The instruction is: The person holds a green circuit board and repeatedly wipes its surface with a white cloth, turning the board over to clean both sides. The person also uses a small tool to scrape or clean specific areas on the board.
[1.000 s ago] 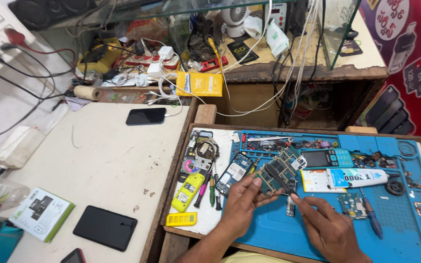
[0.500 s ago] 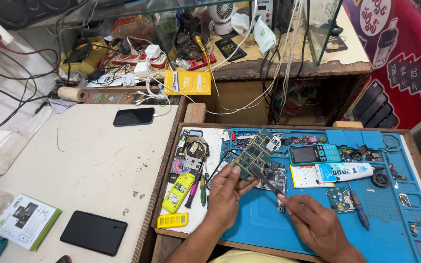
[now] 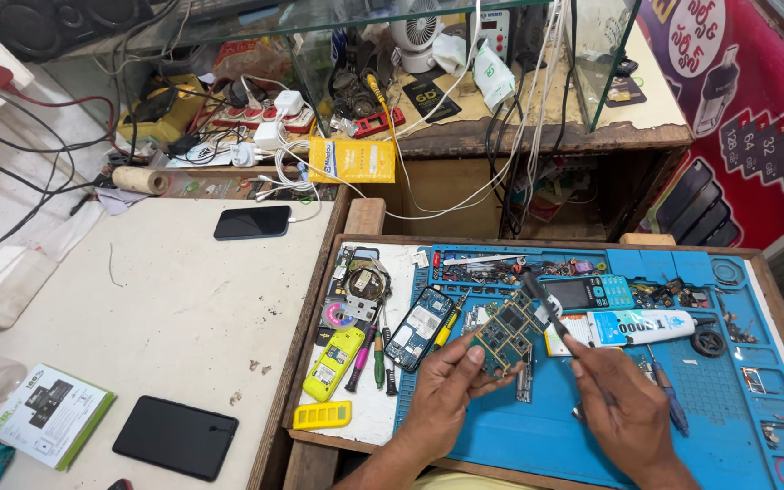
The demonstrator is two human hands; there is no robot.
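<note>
My left hand (image 3: 446, 390) holds a green circuit board (image 3: 508, 331) tilted up above the blue work mat (image 3: 546, 436). My right hand (image 3: 623, 404) grips a slim dark tool (image 3: 546, 304) whose tip touches the board's upper right edge. A small grey metal strip (image 3: 524, 381) lies on the mat just below the board. A white glue tube (image 3: 651, 327) lies to the right of the tool.
Left of the mat lie a yellow phone body (image 3: 333, 363), a blue phone body (image 3: 419, 327), screwdrivers (image 3: 376, 354) and a yellow keypad (image 3: 322, 415). The white table holds a black phone (image 3: 251, 221), a dark tablet (image 3: 174, 437) and a green box (image 3: 47, 413). Cables and a shelf crowd the back.
The board has gone from near the mat to raised and tilted in my left hand. My right hand has lifted off the mat and brought the tool to the board's edge.
</note>
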